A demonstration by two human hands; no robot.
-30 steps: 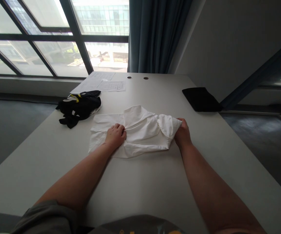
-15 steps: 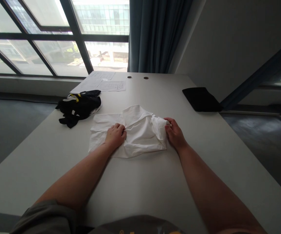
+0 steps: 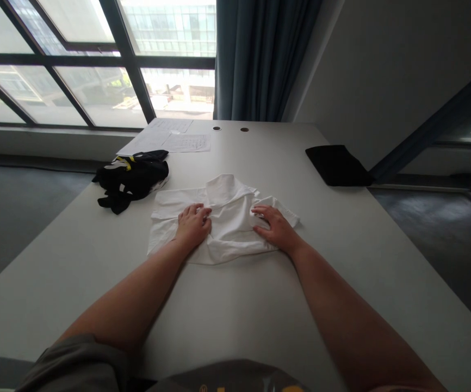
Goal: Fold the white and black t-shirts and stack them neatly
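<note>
A white shirt [image 3: 231, 223] lies partly folded on the table in front of me, its collar side pointing away. My left hand [image 3: 193, 224] rests on the left part of the cloth, fingers slightly bent and apart. On the right part, my right hand [image 3: 275, 227] touches the fabric with its fingers spread. One short sleeve sticks out to the right beyond that hand. Small wrinkles run across the middle of the shirt, between both hands.
Black clothing [image 3: 133, 177] with yellow and white bits lies heaped at the left edge of the white table [image 3: 235, 310]. A flat black item [image 3: 337, 165] sits at the right edge. Paper sheets [image 3: 186, 142] lie at the far left, near two cable holes.
My right hand has let go of the sleeve end and moved left onto the shirt, its fingers spreading. The sleeve now extends outward to the right. My left hand has stayed in place.
</note>
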